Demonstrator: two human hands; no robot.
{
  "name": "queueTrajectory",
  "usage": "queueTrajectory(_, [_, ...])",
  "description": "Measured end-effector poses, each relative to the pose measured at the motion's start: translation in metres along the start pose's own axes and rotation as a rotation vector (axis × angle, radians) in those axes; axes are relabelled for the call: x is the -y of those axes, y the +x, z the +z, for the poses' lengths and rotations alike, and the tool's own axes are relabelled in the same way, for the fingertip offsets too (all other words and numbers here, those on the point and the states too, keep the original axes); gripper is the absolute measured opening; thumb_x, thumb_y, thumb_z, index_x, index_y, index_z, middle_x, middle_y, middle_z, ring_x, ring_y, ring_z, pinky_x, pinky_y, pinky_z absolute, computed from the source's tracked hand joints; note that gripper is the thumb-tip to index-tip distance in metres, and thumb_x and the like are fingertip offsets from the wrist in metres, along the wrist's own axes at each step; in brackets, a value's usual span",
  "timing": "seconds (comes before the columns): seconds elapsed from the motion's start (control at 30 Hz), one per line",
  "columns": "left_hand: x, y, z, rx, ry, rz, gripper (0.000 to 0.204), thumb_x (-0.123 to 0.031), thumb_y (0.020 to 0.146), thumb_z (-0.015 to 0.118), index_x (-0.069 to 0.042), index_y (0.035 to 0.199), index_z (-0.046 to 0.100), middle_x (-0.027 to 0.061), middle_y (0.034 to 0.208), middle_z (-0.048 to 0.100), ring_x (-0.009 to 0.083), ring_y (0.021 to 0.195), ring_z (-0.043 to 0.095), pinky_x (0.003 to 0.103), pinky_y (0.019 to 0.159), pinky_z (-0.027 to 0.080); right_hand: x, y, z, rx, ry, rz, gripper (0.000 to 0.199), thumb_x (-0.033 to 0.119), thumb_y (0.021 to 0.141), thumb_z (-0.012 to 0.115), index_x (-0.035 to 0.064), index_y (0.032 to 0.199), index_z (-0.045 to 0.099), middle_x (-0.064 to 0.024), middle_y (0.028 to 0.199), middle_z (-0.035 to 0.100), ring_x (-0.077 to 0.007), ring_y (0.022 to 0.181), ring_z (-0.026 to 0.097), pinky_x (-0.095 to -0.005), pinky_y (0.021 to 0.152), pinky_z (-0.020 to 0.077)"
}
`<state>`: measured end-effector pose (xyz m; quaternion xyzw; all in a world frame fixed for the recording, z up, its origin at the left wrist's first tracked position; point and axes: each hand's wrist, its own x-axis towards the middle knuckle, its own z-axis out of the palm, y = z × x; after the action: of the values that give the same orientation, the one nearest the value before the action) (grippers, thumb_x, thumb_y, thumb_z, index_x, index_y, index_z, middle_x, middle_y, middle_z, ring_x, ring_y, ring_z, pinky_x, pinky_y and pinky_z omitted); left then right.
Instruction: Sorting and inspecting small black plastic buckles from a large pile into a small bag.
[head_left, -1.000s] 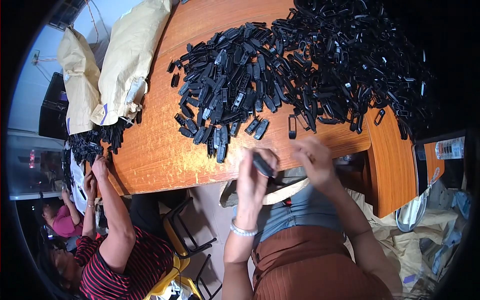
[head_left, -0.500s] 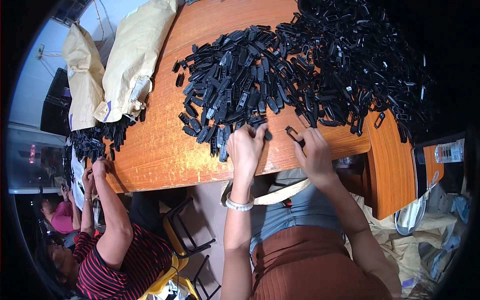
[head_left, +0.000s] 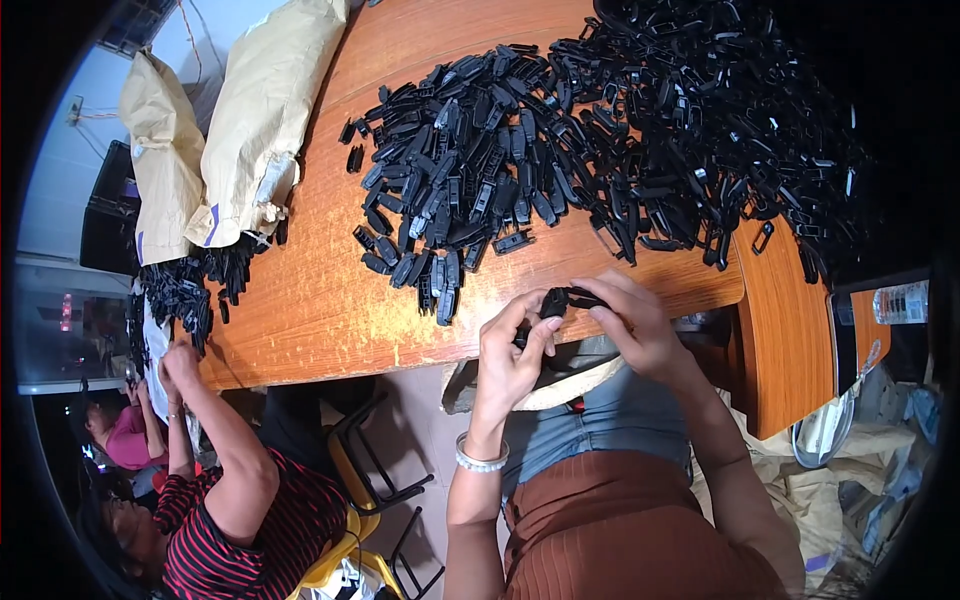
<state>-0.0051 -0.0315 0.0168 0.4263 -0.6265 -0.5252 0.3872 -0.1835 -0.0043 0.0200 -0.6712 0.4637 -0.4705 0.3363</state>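
**Two hands on one black clip**

Both the left hand [head_left: 512,345] and right hand [head_left: 632,322] pinch a small black plastic part [head_left: 556,300] between fingertips, just off the near edge of the wooden table [head_left: 310,300], close to the heap of black parts [head_left: 600,150].

place: small assembly workshop | evidence: wooden table [head_left: 330,300] heaped with identical black plastic parts [head_left: 620,150] | stuffed brown sacks [head_left: 250,130] | co-workers [head_left: 230,500] sorting alongside
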Motion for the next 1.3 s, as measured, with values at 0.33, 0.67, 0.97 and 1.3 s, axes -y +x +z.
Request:
queueTrajectory(0.33, [-0.009,-0.006,0.005,-0.044,-0.078,-0.026,0.016,0.0,0.085,0.059,0.005,0.099,0.057,0.0034,0.067,0.058,0.006,0.049,0.05,0.02,0.044,0.038,0.007,-0.007,0.004,-0.018,-0.281,-0.201,0.037,-0.004,0.077,0.054,-0.0058,0.114,0.05,-0.0189,0.098,0.053,-0.033,0.089,0.055,-0.0401,0.079,0.0446])
queueTrajectory(0.67, [-0.014,-0.011,0.018,-0.091,-0.203,-0.133,0.022,-0.004,0.084,0.06,0.006,0.104,0.063,0.0057,0.077,0.058,0.005,0.05,0.048,0.019,0.046,0.037,0.015,-0.012,0.015,-0.17,-0.042,-0.079,0.031,-0.01,0.075,0.056,-0.0036,0.106,0.059,-0.0103,0.095,0.054,-0.0173,0.079,0.055,-0.0292,0.071,0.0453])
queueTrajectory(0.97, [0.008,-0.008,0.009,0.112,-0.735,-0.161,0.028,-0.016,0.089,0.057,0.008,0.102,0.062,0.0067,0.073,0.058,0.0066,0.047,0.046,0.017,0.04,0.03,0.009,-0.012,0.004,-0.158,0.561,0.214,0.026,-0.01,0.072,0.06,-0.0021,0.097,0.065,-0.0031,0.086,0.055,-0.0076,0.075,0.054,-0.0197,0.065,0.0423])
queueTrajectory(1.3, [0.007,0.064,-0.013,-0.268,0.414,0.088,0.013,-0.006,0.077,0.067,0.0,0.075,0.056,0.0107,0.07,0.056,0.0234,0.053,0.054,0.033,0.05,0.042,-0.03,0.023,0.004,-0.297,-0.814,0.075,0.012,0.001,0.074,0.065,-0.003,0.084,0.061,-0.012,0.082,0.052,-0.0275,0.077,0.053,-0.0343,0.066,0.0417])
